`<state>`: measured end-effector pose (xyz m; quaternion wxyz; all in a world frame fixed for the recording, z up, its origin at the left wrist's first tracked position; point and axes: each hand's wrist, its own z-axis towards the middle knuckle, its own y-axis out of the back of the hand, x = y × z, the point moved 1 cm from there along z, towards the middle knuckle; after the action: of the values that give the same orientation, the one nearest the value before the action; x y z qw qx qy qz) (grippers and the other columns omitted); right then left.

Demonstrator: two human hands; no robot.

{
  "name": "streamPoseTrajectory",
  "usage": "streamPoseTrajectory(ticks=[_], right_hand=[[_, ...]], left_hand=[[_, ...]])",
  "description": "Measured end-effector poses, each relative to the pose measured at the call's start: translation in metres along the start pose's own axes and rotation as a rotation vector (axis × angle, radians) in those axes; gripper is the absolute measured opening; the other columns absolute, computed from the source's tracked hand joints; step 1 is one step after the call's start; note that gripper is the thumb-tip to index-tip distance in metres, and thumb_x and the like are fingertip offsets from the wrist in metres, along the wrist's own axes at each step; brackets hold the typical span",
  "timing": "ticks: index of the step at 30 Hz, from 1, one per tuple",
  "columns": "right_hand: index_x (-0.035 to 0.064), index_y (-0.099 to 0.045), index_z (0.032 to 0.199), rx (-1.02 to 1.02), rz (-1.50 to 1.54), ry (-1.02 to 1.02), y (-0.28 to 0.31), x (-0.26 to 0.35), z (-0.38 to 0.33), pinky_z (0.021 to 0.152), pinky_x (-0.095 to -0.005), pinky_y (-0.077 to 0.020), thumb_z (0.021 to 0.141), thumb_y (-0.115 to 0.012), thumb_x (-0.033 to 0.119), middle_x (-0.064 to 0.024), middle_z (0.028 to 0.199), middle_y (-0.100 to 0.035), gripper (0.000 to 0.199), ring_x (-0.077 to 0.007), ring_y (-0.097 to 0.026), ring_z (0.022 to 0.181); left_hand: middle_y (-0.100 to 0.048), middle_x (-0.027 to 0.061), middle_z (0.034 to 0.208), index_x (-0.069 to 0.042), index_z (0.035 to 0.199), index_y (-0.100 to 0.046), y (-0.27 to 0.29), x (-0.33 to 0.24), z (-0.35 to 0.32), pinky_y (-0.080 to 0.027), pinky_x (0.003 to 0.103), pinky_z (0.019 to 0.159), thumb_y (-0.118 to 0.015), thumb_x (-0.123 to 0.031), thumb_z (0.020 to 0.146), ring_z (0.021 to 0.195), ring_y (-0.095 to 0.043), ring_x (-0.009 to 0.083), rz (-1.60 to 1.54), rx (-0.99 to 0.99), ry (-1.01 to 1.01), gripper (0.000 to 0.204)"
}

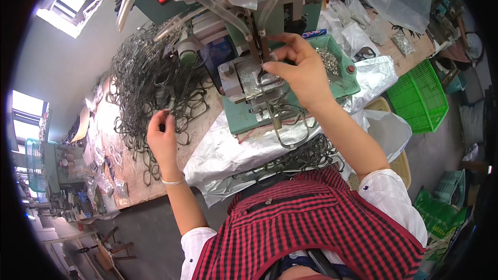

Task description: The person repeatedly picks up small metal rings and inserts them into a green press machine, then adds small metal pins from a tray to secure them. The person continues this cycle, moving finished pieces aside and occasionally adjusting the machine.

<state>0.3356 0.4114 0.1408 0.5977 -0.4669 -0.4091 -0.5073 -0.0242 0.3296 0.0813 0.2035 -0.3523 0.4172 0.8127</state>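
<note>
My right hand (298, 70) pinches a dark metal scissor-shaped piece (275, 109) and holds it on the grey steel block (244, 80) of a green press machine (249, 36). Its looped handles hang down over the machine's front. My left hand (163, 137) reaches to the left and grips another dark metal piece (168, 106) at the edge of a large tangled heap of such pieces (150, 78) on the wooden bench. A silver bangle sits on my left wrist.
A second pile of finished pieces (306, 155) lies on silver plastic sheeting in front of me. A green tray of small rivets (332, 62) sits right of the press. A green plastic basket (423, 96) stands on the floor at right. Clear bags crowd the back.
</note>
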Motion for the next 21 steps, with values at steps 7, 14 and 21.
streamPoseTrajectory(ticks=[7, 14, 21], right_hand=[[-0.0018, -0.06, 0.129, -0.054, -0.029, 0.091, -0.01, 0.012, -0.023, 0.089, -0.0322, -0.0509, 0.085, -0.074, 0.009, -0.0098, 0.102, -0.074, 0.048, -0.0186, -0.068, 0.102], [0.0094, -0.078, 0.1, -0.099, -1.214, 0.239, 0.09, -0.046, 0.012, 0.107, -0.0479, -0.0462, 0.08, -0.08, 0.021, -0.0204, 0.126, -0.067, 0.023, -0.0396, -0.06, 0.123], [0.0075, -0.075, 0.085, -0.189, -1.215, 0.446, 0.131, -0.09, 0.004, 0.104, -0.0473, -0.0481, 0.079, -0.079, 0.014, -0.018, 0.116, -0.071, 0.01, -0.0387, -0.063, 0.12]], left_hand=[[-0.064, 0.0089, 0.075, 0.002, 0.118, -0.062, -0.002, -0.11, -0.027, -0.044, 0.023, 0.052, -0.045, -0.026, 0.112, 0.058, -0.055, 0.0133, -1.027, 0.337, 0.252, 0.034], [-0.067, 0.0179, 0.067, 0.006, 0.123, -0.059, -0.07, -0.207, -0.046, -0.046, 0.027, 0.039, -0.041, -0.03, 0.111, 0.044, -0.058, 0.019, -1.026, 1.137, 0.814, 0.042], [-0.066, 0.0135, 0.065, 0.004, 0.12, -0.064, -0.09, -0.197, -0.043, -0.045, 0.028, 0.038, -0.045, -0.029, 0.108, 0.052, -0.058, 0.0161, -1.015, 1.049, 0.777, 0.04]])
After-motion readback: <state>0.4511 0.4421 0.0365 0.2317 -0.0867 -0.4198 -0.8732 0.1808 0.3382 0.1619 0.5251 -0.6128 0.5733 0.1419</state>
